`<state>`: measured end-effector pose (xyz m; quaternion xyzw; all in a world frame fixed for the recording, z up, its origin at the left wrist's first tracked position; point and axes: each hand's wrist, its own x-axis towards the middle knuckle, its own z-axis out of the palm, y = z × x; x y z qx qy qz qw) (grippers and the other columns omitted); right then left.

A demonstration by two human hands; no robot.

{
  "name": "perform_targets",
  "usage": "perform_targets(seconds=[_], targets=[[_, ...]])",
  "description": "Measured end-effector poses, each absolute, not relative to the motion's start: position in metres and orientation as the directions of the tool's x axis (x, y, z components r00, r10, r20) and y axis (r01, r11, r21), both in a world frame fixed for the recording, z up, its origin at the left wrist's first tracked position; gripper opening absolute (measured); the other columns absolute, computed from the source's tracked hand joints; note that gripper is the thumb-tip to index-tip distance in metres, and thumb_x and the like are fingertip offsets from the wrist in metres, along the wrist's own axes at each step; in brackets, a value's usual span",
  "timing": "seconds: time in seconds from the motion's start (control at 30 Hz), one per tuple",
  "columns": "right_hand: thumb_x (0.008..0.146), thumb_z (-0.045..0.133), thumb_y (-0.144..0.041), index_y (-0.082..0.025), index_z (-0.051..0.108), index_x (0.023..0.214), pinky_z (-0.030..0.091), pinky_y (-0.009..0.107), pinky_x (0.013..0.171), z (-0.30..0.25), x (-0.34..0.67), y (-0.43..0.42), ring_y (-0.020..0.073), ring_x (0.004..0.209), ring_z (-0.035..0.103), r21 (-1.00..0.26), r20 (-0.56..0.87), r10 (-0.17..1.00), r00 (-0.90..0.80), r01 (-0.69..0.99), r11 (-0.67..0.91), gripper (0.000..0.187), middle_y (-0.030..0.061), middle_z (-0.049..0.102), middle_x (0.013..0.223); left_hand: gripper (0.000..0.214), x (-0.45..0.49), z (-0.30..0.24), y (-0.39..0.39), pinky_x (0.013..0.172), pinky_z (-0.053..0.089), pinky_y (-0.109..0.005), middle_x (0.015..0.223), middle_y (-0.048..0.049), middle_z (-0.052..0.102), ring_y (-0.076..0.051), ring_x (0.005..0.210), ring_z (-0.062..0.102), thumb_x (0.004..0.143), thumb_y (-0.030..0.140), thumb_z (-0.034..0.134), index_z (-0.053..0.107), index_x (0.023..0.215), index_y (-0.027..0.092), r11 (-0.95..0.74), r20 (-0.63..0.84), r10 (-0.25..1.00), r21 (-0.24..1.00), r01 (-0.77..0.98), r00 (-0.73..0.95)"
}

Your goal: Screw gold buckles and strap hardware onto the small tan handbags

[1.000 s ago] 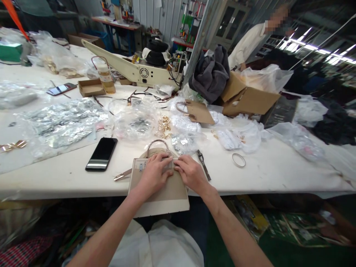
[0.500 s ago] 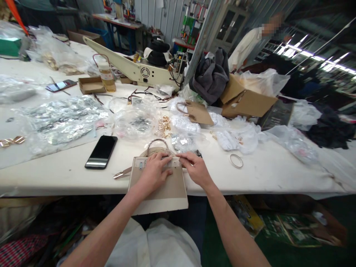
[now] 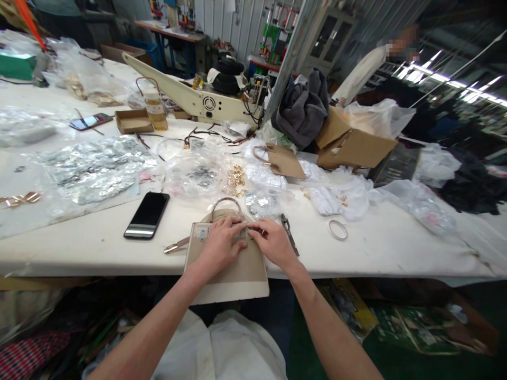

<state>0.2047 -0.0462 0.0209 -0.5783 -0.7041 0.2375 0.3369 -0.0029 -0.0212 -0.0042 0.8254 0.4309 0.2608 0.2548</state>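
Note:
A beige handbag piece (image 3: 229,274) lies at the table's front edge, its lower part hanging over. Its looped handle (image 3: 225,200) stands at the top, and a strap with a metal end (image 3: 177,245) sticks out to the left. My left hand (image 3: 224,240) rests on the upper part of the piece, fingers stretched out and thumb apart. Beside it, my right hand (image 3: 271,240) has its fingertips pinched together at the upper right edge; whatever is between them is too small to make out. A dark hand tool, apparently pliers (image 3: 290,235), lies just right of my right hand.
A black phone (image 3: 146,215) lies to the left, a ring-shaped band (image 3: 338,230) to the right. Behind are plastic bags of silvery pieces (image 3: 99,163), gold-coloured fittings (image 3: 236,177), a cream machine (image 3: 198,100) and a cardboard box (image 3: 356,145). Another person (image 3: 362,71) stands at the back right.
My right hand has shifted slightly left over the edge of the handbag piece, uncovering more of the dark tool. My left hand stays in place. The person behind has moved right.

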Motion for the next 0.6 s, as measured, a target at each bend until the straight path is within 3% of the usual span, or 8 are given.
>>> perform_targets(seconds=[0.4,0.6], targets=[[0.100,0.071,-0.017,-0.025,0.085,0.106,0.054,0.036,0.080,0.017,0.207,-0.047,0.0217,0.089,0.068,-0.688,0.243,0.963,-0.120,0.679,0.258,0.017,0.0048,0.070,0.096,0.053,-0.003,-0.005,-0.021,0.118,0.047,-0.056,0.144,-0.0099,0.067,-0.036,0.134,0.059,0.090,0.022,0.083,0.072,0.142,0.027,-0.491,0.215,0.851,0.650,0.579,0.480],[0.105,0.063,-0.019,-0.026,0.083,0.119,0.058,0.041,0.090,0.007,0.203,-0.056,0.0249,0.100,0.068,-0.613,0.342,0.931,-0.128,0.721,0.324,0.025,0.0083,0.067,0.107,0.054,-0.003,-0.006,-0.021,0.117,0.048,-0.055,0.139,-0.0090,0.068,-0.034,0.131,0.059,0.090,0.023,0.084,0.073,0.142,0.030,-0.498,0.233,0.850,0.649,0.575,0.472]])
